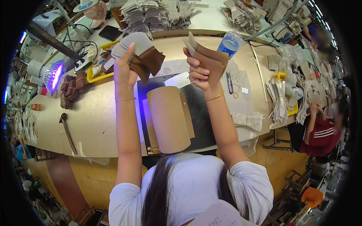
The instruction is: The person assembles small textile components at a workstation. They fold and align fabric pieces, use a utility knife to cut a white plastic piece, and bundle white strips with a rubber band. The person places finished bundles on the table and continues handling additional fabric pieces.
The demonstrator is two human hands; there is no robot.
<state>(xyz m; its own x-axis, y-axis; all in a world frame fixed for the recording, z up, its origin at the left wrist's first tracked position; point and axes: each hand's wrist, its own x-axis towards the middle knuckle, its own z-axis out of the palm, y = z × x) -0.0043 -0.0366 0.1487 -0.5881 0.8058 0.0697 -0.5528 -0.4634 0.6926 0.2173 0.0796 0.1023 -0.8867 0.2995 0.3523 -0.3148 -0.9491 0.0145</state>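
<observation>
2 bare hands raised above a workbench [102, 132], seen from the head. The left hand [125, 71] grasps a fanned set of pieces: rounded pale-grey pieces [140, 42] spread at the top, and brown pieces [151, 61] splay out below them to the right. The right hand [198, 73] grasps a smaller stack, its fingers curled around the near side; brown pieces [213, 62] make up most of this stack, with narrow pale pieces [192, 40] projecting at its upper left. The 2 sets are well apart, both held clear of the bench.

Between the forearms, a curved tan board [168, 118] stands over a black mat [201, 122]; a white card [177, 80] lies just beyond it. To the right of the right wrist are dark-handled snips [230, 83], a yellow ring [236, 91] and a small white square [244, 90]. A blue-labelled bottle [229, 44] is behind the right-hand stack. On the left are a yellow tray [90, 76], a brown bundle [71, 90], a hammer [67, 132] and a lamp [54, 76] glowing violet.
</observation>
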